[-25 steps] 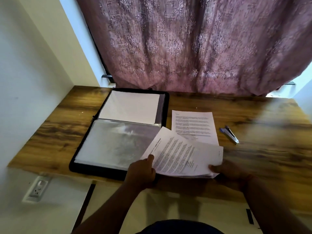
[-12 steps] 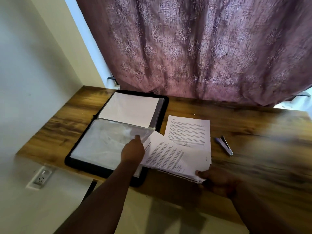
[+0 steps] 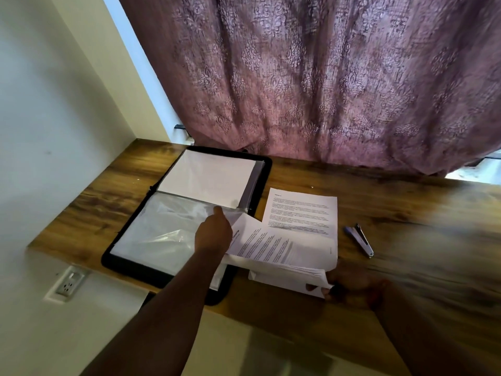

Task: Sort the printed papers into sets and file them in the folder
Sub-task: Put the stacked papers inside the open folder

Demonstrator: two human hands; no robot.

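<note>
A black zip folder [image 3: 259,185] lies open on the wooden desk [image 3: 379,202], a white sheet in its far half and clear plastic sleeves [image 3: 162,232] in its near half. My left hand [image 3: 214,232] reaches over the sleeves, its fingertips at the right edge of the top sleeve; whether it pinches the plastic is hidden. My right hand [image 3: 349,283] grips the near right corner of a set of printed papers [image 3: 276,253], which slants toward the folder's right edge. A single printed sheet [image 3: 301,210] lies flat behind that set.
A small blue and silver stapler [image 3: 360,240] lies on the desk right of the papers. A patterned purple curtain [image 3: 325,77] hangs behind the desk. A white wall bounds the left side, with a power socket [image 3: 69,283] below the desk edge.
My left hand let go of the paper set and moved up onto the folder's plastic sleeves. The right hand has kept hold of the set and shifted it toward the folder.
</note>
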